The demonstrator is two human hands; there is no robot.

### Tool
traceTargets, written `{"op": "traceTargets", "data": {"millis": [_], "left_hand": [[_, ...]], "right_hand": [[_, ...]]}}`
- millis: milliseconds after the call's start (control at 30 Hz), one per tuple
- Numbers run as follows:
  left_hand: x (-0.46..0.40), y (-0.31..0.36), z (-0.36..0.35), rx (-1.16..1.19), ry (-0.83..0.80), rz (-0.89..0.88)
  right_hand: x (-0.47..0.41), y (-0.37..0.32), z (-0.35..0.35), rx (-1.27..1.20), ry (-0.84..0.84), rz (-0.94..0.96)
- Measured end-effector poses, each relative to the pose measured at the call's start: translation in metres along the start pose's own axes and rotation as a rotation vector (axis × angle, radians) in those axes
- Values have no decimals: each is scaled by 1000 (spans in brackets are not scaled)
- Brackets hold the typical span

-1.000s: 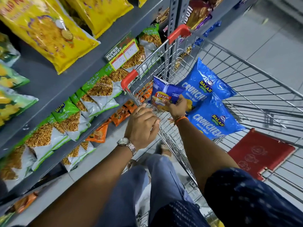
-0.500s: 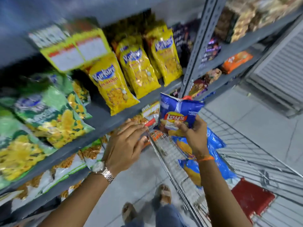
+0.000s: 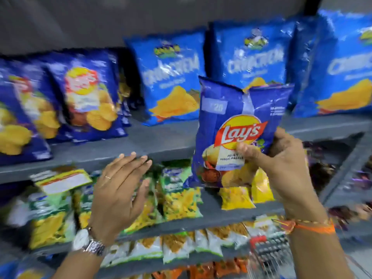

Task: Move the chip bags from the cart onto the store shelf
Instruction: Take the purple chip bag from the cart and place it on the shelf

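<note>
My right hand (image 3: 281, 168) grips a dark blue Lay's chip bag (image 3: 231, 121) by its lower right side and holds it upright in front of the grey store shelf (image 3: 161, 141). My left hand (image 3: 120, 190) is raised beside it, fingers spread, empty, its fingertips near the shelf's front edge. On that shelf stand more dark blue Lay's bags (image 3: 84, 93) at the left and light blue Crunchem bags (image 3: 173, 77) behind and to the right. Only a corner of the cart (image 3: 267, 250) with its red handle end shows at the bottom right.
Below the blue bags, a shelf holds green and yellow snack packs (image 3: 177, 194) and a price tag (image 3: 62, 180). Lower shelves carry white-green packs (image 3: 181, 246) and orange packs (image 3: 201, 270). A bare stretch of shelf lies between the Lay's and Crunchem rows.
My right hand has lifted the Lay's bag out of the cart and up to the blue-bag shelf. The view has swung upward, and my left hand has risen and spread open.
</note>
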State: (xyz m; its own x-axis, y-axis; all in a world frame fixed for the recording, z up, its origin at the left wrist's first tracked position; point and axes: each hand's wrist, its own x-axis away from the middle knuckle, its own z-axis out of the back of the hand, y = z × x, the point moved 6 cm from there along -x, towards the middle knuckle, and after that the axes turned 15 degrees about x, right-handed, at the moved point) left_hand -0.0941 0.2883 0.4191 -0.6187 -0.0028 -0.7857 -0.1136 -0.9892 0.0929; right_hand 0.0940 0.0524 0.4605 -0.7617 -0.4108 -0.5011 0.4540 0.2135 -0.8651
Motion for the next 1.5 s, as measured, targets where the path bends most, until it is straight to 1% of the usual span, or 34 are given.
{"op": "traceTargets", "data": {"millis": [133, 233, 300, 433, 567, 700, 833, 933, 1133, 1267, 1333, 1433, 1500], "left_hand": [[26, -50, 46, -137, 19, 123], [39, -79, 63, -161, 8, 207], [46, -90, 63, -184, -45, 232], [53, -100, 56, -215, -117, 193], [50, -107, 53, -199, -117, 134], [53, -112, 53, -167, -106, 121], [54, -115, 54, -137, -88, 101], [50, -114, 57, -85, -42, 82], [50, -110, 58, -33, 19, 67], [51, -90, 48, 124, 123, -6], [47, -70, 29, 198, 104, -57], [39, -35, -8, 347, 49, -79], [39, -3, -45, 448, -45, -111]], "right_hand": [[-39, -14, -89, -39, -117, 67], [-63, -12, -156, 7, -135, 95], [-75, -10, -195, 57, -127, 111], [-95, -6, -250, 84, -123, 85], [-105, -6, -280, 124, -139, 66], [-101, -3, -297, 150, -141, 39], [-98, 1, -297, 170, -119, 9], [-99, 2, -288, 187, -89, 17], [-100, -6, -276, 226, -142, 14], [-99, -8, -233, 182, -17, 13], [-92, -7, -205, 182, 59, 22], [-75, 2, -162, 202, 148, 42], [-59, 13, -125, 238, 198, 20]]}}
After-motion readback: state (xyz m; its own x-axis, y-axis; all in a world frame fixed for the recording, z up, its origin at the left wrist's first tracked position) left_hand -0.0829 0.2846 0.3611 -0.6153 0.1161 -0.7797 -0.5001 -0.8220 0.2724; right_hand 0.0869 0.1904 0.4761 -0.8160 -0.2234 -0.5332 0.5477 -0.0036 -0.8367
